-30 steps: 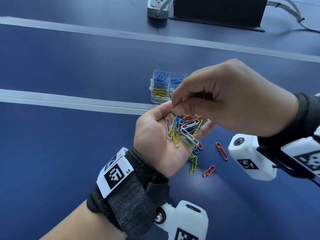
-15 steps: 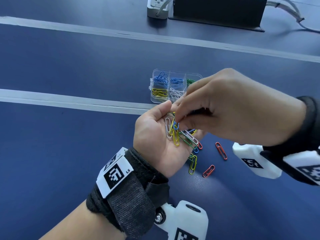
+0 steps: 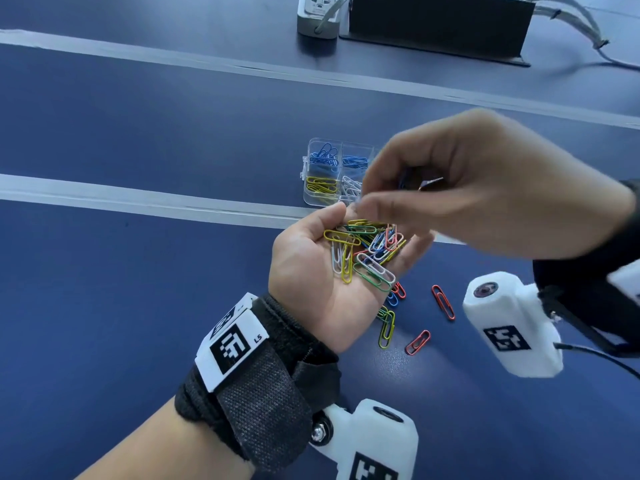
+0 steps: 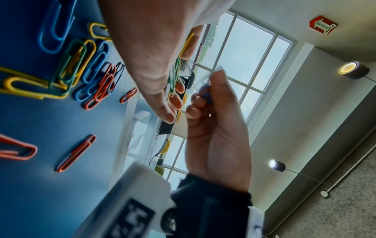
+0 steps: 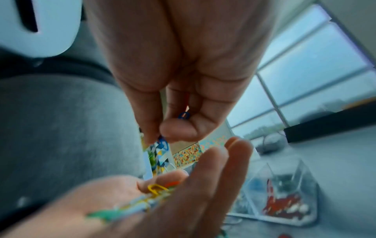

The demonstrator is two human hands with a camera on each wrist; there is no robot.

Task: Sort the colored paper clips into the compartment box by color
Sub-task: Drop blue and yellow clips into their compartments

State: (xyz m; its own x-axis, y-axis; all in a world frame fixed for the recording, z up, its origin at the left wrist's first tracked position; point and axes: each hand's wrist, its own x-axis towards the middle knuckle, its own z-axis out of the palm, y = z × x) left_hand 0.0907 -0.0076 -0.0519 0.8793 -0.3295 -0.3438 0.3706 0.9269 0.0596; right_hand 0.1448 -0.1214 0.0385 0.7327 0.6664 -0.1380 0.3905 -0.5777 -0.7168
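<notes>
My left hand (image 3: 304, 268) lies palm up over the blue table, fingers fairly straight, carrying a pile of mixed paper clips (image 3: 363, 254) in yellow, white, green, blue and red. Just above it my right hand (image 3: 367, 192) is blurred; its thumb and fingers pinch a blue paper clip (image 5: 162, 143), and another blue loop (image 5: 184, 115) shows deeper in the curled fingers. The clear compartment box (image 3: 313, 174) stands just beyond both hands and holds blue clips at the back left, yellow at the front left, and white beside the yellow. My right hand hides its right side.
Loose clips lie on the table under and right of my left hand: a red one (image 3: 443, 302), another red (image 3: 418, 342), and a yellow-green pair (image 3: 386, 327). A power strip (image 3: 317, 15), a black box (image 3: 436, 26) and cables sit at the far edge.
My right hand dipped its fingertips into the pile on my left palm, then lifted up and away with a blue clip pinched. My left hand stayed put.
</notes>
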